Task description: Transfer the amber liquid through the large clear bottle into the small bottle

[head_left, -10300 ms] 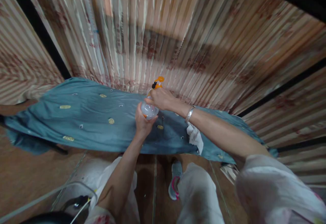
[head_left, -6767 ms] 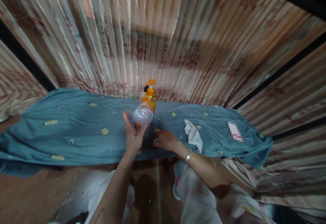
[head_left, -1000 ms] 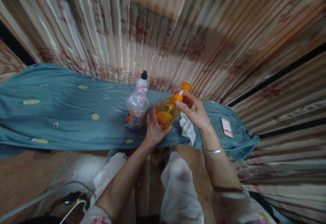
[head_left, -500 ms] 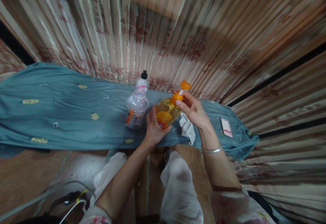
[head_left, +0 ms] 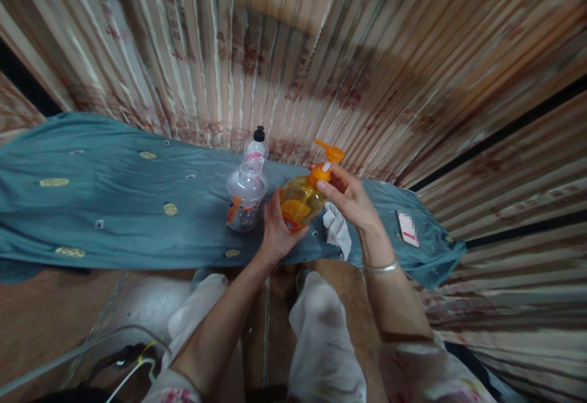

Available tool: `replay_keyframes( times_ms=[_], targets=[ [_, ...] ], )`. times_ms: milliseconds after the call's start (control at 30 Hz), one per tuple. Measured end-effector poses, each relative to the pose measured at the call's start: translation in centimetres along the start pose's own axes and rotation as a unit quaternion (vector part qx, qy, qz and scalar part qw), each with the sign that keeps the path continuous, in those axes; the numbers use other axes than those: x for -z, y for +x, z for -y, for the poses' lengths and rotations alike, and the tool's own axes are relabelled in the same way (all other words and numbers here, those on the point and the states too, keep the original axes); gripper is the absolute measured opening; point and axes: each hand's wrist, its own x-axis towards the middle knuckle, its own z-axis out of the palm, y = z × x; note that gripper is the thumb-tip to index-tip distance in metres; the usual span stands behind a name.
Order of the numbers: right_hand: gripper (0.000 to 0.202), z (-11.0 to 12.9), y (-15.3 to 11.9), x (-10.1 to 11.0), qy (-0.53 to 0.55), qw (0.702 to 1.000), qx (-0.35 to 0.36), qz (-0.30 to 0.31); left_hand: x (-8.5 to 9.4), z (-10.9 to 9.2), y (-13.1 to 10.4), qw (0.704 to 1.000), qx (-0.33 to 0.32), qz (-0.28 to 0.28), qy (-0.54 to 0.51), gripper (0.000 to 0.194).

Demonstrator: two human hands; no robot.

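Observation:
A see-through pump bottle [head_left: 300, 200] with yellow liquid and an orange pump top leans to the right between my hands. My left hand [head_left: 279, 232] is wrapped round its lower body. At the neck, the thumb and fingers of my right hand [head_left: 348, 194] grip the orange collar [head_left: 320, 175]. The pump head [head_left: 334, 153] stands above the collar on a white stem, its spout pointing left. Just left of the bottle stands a clear plastic container [head_left: 246, 198] with an orange label. Behind it is a clear bottle with a black cap [head_left: 259, 134].
A crumpled white cloth or tissue [head_left: 337, 232] lies below my right hand. Farther right is a phone [head_left: 408, 229]. A teal patterned cloth [head_left: 119, 207] covers the long surface, with a pleated curtain [head_left: 275, 54] behind. Cables [head_left: 87, 354] run at the lower left.
The orange pump head has turned on the bottle, so its spout now shows pointing left. My hands and the other things have stayed nearly where they were.

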Motion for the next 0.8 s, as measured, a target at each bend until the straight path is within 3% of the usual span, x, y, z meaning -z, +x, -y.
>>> replay_keyframes(
  times_ms=[133, 267, 333, 500, 567, 733, 800],
  targets=[
    [0.06, -0.09, 0.11, -0.16, -0.048, 0.996, 0.01, -0.073, -0.05, 0.06, 0.07, 1.0, 0.001, -0.001, -0.005, 0.122],
    [0.052, 0.02, 0.01, -0.51, -0.138, 0.979, 0.015, -0.147, -0.09, 0.11, 0.07, 1.0, 0.003, 0.004, -0.01, 0.124],
    [0.049, 0.1, 0.0, -0.47, -0.131, 0.983, 0.021, -0.127, -0.06, 0.11, 0.05, 1.0, 0.004, 0.004, -0.012, 0.123],
    [0.049, 0.21, 0.22, 0.15, -0.038, 0.999, 0.021, -0.002, 0.01, 0.12, 0.05, 1.0, 0.002, 0.002, -0.005, 0.122],
    [0.052, 0.33, 0.3, 0.26, -0.035, 0.999, 0.02, 0.005, 0.01, 0.14, 0.06, 1.0, 0.002, 0.001, -0.006, 0.123],
    [0.054, 0.64, 0.31, -0.18, -0.146, 0.98, 0.008, -0.134, 0.03, 0.18, 0.08, 1.0, 0.007, 0.005, -0.006, 0.123],
    [0.051, 0.55, 0.31, -0.31, -0.156, 0.976, 0.009, -0.152, 0.05, 0.16, 0.07, 1.0, 0.007, 0.006, -0.003, 0.122]
  ],
)
